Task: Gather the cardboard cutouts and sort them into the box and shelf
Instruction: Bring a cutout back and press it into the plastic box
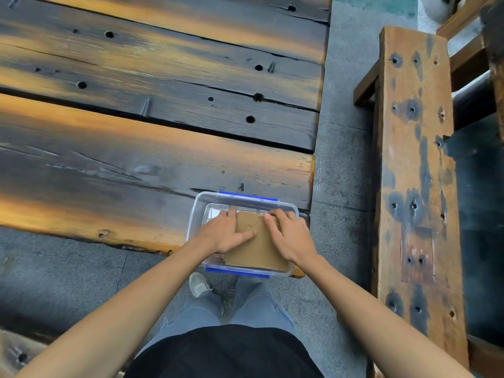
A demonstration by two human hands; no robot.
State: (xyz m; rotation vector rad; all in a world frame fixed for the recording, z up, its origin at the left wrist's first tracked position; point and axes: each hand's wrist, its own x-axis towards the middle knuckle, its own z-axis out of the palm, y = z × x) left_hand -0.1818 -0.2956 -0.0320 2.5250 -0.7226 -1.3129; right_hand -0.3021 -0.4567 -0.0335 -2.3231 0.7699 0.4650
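One clear plastic box [200, 211] with two blue latches is seen at the near right corner of the dark plank table [136, 132]. One stack of brown cardboard cutouts [256, 248] is laid in the box; how many sheets it holds cannot be told, as only the top sheet and a few stepped edges at its near left corner are shown. The stack's long axis is run from the box's far wall toward its near wall, tilted slightly, and its near end is rested over the box's near rim. Two bare hands are placed on the stack. The left hand [222, 231] is laid flat on the stack's left side, fingers together and pointed toward the box's far wall, thumb stretched rightward across the cardboard. The right hand [290, 231] is pressed palm-down on the right side, fingers loosely spread and curved toward the left. Right of the box, one worn wooden bench [414, 165] is seen across a strip of grey floor.
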